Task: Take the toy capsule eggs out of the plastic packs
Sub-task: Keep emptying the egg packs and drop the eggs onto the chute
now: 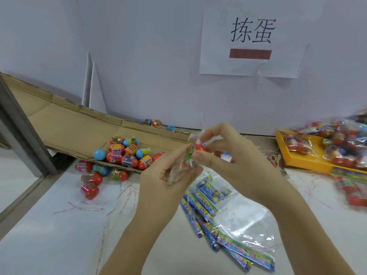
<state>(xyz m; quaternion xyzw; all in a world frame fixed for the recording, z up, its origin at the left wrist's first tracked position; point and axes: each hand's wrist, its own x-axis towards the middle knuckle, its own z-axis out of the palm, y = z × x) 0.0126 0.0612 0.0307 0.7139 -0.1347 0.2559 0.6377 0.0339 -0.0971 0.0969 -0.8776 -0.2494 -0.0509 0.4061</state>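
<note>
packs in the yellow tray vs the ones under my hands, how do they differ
Tray packs bulge with eggs; table packs lie flat and empty. Tray packs pile in the yellow tray; table packs fan out on the white table. Both are clear plastic with colourful strips.

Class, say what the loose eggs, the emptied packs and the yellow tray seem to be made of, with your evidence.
Loose eggs: likely hard plastic, glossy; smooth shells carry highlights. Emptied packs: thin clear plastic film; see-through, creased, glinting. Yellow tray: probably moulded plastic, fairly matt; its floor is a perforated grid.
</note>
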